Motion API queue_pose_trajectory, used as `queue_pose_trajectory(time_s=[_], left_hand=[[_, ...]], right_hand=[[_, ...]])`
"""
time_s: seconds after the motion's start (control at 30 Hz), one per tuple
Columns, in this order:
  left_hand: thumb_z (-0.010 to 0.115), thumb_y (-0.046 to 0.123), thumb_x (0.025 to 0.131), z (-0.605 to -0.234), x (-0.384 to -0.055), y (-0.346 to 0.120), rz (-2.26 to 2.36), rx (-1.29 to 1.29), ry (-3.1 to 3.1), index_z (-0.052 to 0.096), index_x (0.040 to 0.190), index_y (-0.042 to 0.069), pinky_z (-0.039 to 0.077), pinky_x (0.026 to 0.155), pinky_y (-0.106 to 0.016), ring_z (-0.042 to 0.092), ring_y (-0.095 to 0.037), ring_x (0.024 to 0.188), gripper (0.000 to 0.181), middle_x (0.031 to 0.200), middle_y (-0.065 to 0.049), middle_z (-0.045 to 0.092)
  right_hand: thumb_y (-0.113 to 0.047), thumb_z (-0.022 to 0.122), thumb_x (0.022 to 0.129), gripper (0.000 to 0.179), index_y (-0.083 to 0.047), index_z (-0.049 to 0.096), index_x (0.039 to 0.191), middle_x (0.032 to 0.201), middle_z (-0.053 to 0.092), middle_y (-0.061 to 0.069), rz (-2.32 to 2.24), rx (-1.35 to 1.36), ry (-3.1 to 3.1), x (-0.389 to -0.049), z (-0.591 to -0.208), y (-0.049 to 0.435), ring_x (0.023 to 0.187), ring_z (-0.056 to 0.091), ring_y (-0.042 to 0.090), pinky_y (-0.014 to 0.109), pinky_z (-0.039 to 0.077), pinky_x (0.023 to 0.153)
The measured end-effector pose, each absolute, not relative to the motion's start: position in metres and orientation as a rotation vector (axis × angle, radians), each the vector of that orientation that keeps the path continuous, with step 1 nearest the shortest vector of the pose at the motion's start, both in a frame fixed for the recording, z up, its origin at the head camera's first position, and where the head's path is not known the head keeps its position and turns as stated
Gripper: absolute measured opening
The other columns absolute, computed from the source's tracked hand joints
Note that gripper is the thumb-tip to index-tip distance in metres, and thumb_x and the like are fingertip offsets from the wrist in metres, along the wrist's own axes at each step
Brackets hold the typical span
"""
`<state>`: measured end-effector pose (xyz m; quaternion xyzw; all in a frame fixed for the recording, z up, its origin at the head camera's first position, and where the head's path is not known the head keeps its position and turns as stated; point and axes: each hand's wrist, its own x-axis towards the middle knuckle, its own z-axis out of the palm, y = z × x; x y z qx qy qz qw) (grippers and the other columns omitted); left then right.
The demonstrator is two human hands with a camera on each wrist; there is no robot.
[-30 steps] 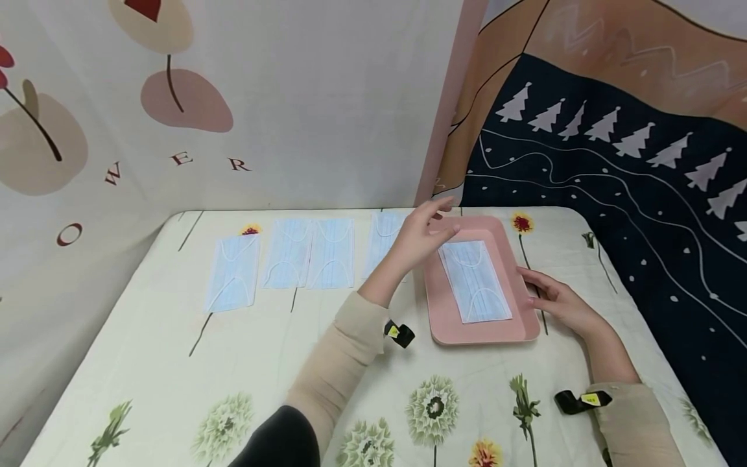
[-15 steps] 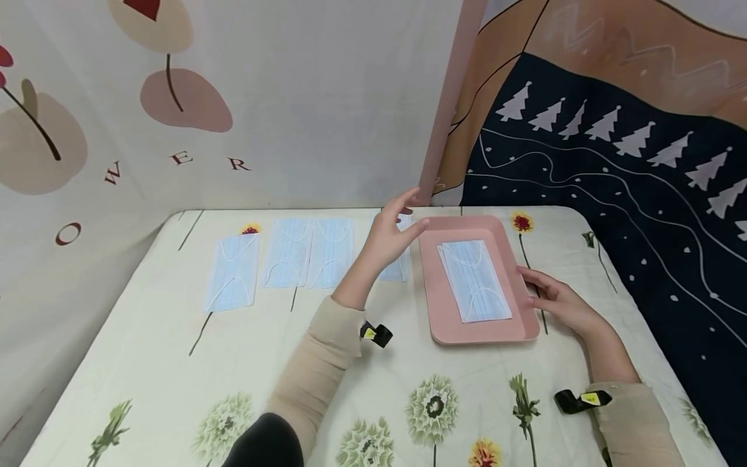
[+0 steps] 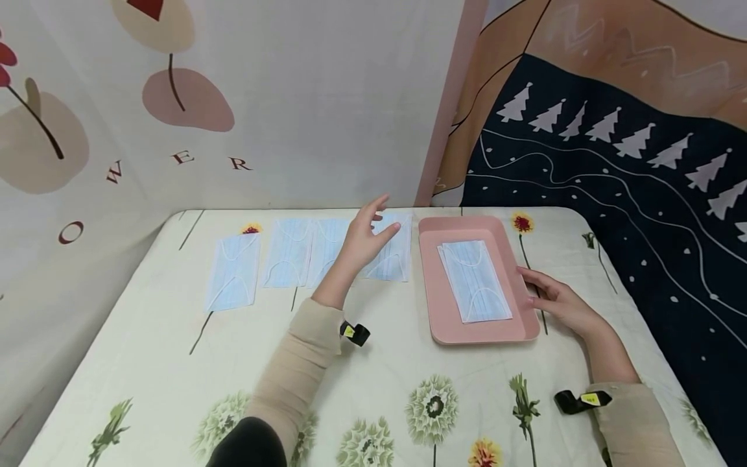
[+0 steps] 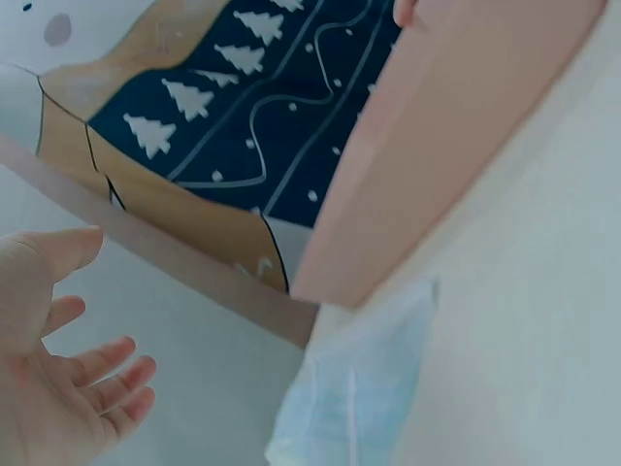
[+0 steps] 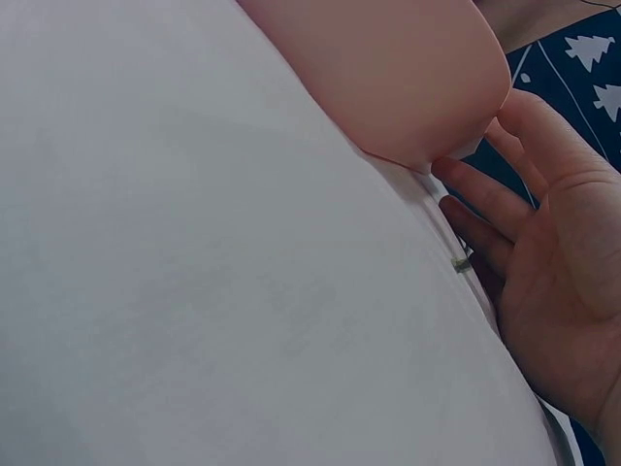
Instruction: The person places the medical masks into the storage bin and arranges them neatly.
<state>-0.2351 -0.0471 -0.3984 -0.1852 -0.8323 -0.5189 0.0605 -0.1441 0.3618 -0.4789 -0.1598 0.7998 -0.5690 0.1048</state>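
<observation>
hangs spread, holding nothing, with bare left hand [image 3: 359, 241], just above and left of a pale-blue, pleated rectangular mask [image 3: 397, 250], lengthwise front-to-back beside the pink oblong tray [image 3: 467, 229]; farther off with bare right hand [image 3: 557, 302], loose-fingered against the tray's right edge.

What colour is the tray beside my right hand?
The tray is plain pink, showing best in the head view.
</observation>
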Motion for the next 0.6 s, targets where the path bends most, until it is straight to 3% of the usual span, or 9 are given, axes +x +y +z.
queue_pose_trajectory(time_s=[0.4, 0.6], left_hand=[[0.065, 0.026, 0.093, -0.427, -0.243, -0.063, -1.534, -0.409, -2.706, 0.032, 0.149, 0.013, 0.043, 0.094, -0.05, 0.046, -0.036, 0.121, 0.066, 0.139, -0.023, 0.043], [0.065, 0.027, 0.092, -0.442, -0.246, -0.063, -1.536, -0.317, -2.761, 0.033, 0.149, 0.012, 0.041, 0.096, -0.049, 0.046, -0.036, 0.121, 0.067, 0.139, -0.022, 0.044]], right_hand=[[-0.004, 0.058, 0.095, 0.058, 0.002, 0.031, 0.147, 0.148, 0.037, 0.0, -1.688, -0.491, 2.347, -0.143, -0.477, 0.362, 0.124, 0.037, -0.005, 0.01, 0.032, 0.097], [-0.006, 0.059, 0.095, 0.06, 0.003, 0.031, 0.147, 0.15, 0.034, 0.008, -1.676, -0.461, 2.355, -0.141, -0.474, 0.358, 0.125, 0.036, -0.005, 0.009, 0.031, 0.096]])
